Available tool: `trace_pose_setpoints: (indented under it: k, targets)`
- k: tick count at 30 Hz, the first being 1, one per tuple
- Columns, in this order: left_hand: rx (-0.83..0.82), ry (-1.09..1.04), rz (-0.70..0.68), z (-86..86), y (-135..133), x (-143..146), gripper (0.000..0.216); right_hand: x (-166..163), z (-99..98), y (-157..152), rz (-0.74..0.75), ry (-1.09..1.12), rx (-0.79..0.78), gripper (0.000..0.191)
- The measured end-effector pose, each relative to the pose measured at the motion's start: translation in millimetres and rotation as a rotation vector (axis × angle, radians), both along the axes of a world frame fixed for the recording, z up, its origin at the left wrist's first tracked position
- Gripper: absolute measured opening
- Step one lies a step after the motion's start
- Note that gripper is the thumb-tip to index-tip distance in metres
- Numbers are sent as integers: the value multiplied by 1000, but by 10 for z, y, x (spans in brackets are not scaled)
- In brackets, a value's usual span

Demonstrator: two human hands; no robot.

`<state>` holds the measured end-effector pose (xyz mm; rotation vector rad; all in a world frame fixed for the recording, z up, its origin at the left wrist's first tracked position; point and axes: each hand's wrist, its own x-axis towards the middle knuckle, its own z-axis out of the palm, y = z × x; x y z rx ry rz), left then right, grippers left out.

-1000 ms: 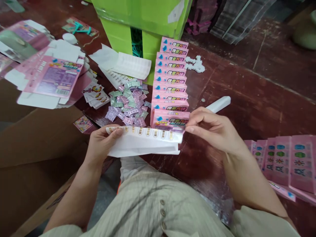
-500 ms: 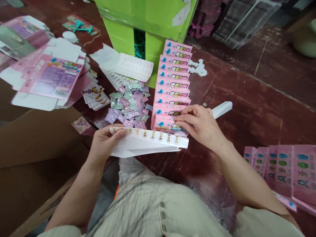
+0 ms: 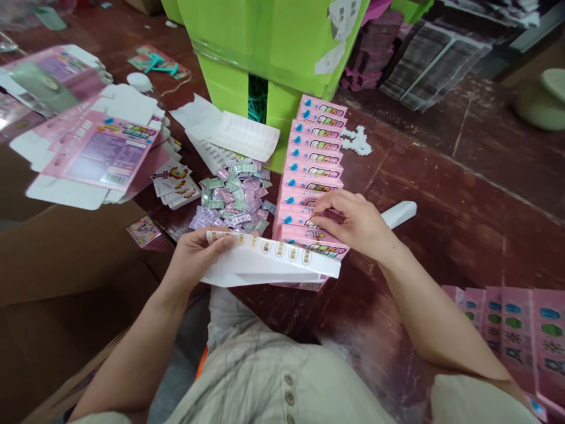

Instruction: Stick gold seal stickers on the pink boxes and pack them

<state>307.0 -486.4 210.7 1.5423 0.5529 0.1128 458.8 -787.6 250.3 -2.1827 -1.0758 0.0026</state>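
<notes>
My left hand [image 3: 198, 256] is closed, thumb on top, around the left end of a white sticker sheet [image 3: 265, 268]. A row of oval stickers with gold lettering runs along the sheet's upper edge. My right hand [image 3: 357, 221] is pinched, its fingertips at one of the pink boxes [image 3: 315, 159] near the front of a long row. A small pale sticker shows at those fingertips, partly hidden. The front pink box [image 3: 304, 238] carries a gold-lettered sticker on its top edge and leans towards me, partly behind the sheet.
Small plastic packets [image 3: 238, 197] lie left of the row, beside cards [image 3: 176, 185] and flattened pink cartons [image 3: 101, 147]. A green box [image 3: 273, 41] stands behind. More pink boxes [image 3: 512, 335] stand right; an open cardboard box [image 3: 66, 259] is at left. A white roll [image 3: 399, 213] lies right.
The rightmost oval sticker has come off the sheet. The front box now leans nearer to me, and my right fingertips are at the box behind it. The view has shifted slightly.
</notes>
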Motion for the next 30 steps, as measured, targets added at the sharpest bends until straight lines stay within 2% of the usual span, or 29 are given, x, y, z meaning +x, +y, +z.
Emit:
trace_pose_setpoints:
  k: [2,4,6,8,11,13,15,18,24,27,30]
  targets:
    - [9,-21,-6,8,15,42,47,35,-65,12,-47,-52,-24,15]
    - [18,-33,-16,12,23,97,46,33,-81,0,-56,-128,-59,13]
    - [28,-44,-28,19,17,160,44,24,-51,-27,-41,-206,-141,12]
    - [42,-62,-38,35,1,221,42,16,16,-61,-27,-210,-199,19]
    - [65,-90,-41,69,-20,295,39,-18,164,-105,80,-26,-133,24]
    - [75,-96,-44,81,-18,331,39,-51,265,-114,198,123,-38,20]
    - [78,-92,-42,80,-8,359,40,-56,335,-100,239,217,65,15]
    - [72,-72,-40,81,-4,395,43,57,331,-41,154,216,159,13]
    - [67,-46,-16,136,-30,456,45,398,82,97,-6,-90,-82,9]
    - [80,-67,-48,129,-18,492,41,411,-9,85,-103,-165,-112,19]
    - [82,-91,-74,108,-19,531,39,378,-69,27,-116,-202,-102,23]
